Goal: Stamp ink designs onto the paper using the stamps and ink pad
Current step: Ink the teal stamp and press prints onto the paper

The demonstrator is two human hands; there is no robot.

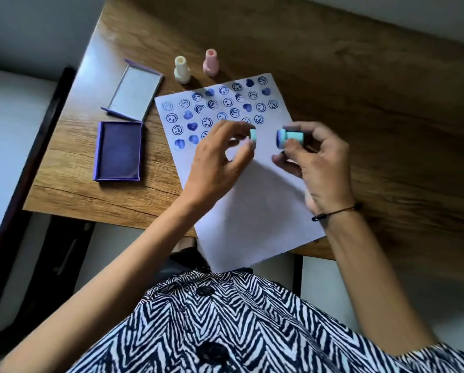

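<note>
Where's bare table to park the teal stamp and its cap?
Free: wood right of the paper, and the strip between ink pad and table's near edge. Crowded: far left, with the pad's lid, cream stamp and pink stamp.

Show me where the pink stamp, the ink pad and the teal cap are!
pink stamp point(211, 62), head view, on its body.
ink pad point(121, 150), head view, on the inked surface.
teal cap point(253, 136), head view, on its side.
</note>
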